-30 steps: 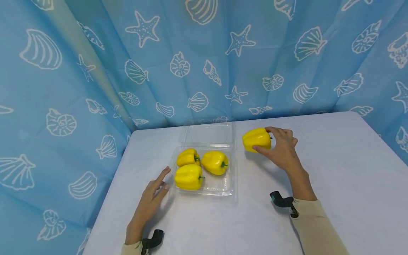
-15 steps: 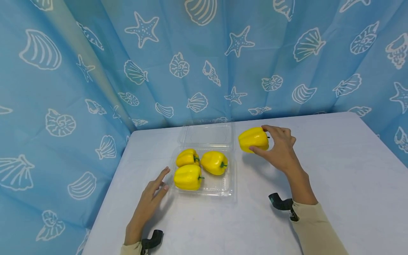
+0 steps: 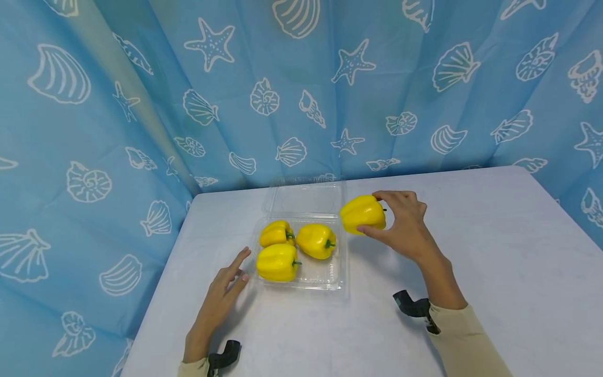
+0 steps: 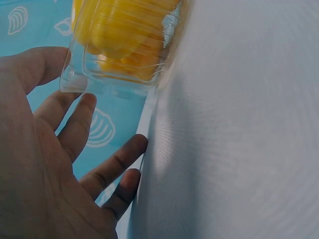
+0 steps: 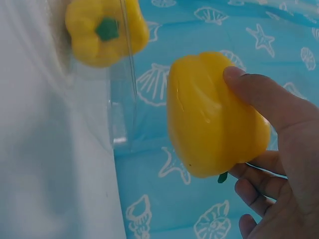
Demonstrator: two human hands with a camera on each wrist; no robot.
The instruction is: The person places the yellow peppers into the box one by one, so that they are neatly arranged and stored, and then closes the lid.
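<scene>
I had three yellow peppers already lying in the clear plastic clamshell tray point(image 3: 301, 280): one at the back left point(image 3: 277, 233), one at the front left point(image 3: 277, 261) and one toward the middle point(image 3: 316, 240). The front right part of the tray was the one spot that looked free. The fourth pepper point(image 3: 363, 214) was in my right hand point(image 3: 400, 225), thumb on the near side and fingers curled over the far side and stem end, held off the worktop point(image 3: 471, 251) just at the tray's right rim, beside the hinge of the open lid point(image 3: 305, 198). From the wrist view it hung clear of the tray wall, not yet inside. My left hand point(image 3: 221, 296) lay flat on the worktop with fingers straight and loosely spread, fingertips just beside the tray's front left corner; I could not tell whether they touched it. By my judgement most of the packing was done: this last pepper had to go in, and the lid stood open behind.
</scene>
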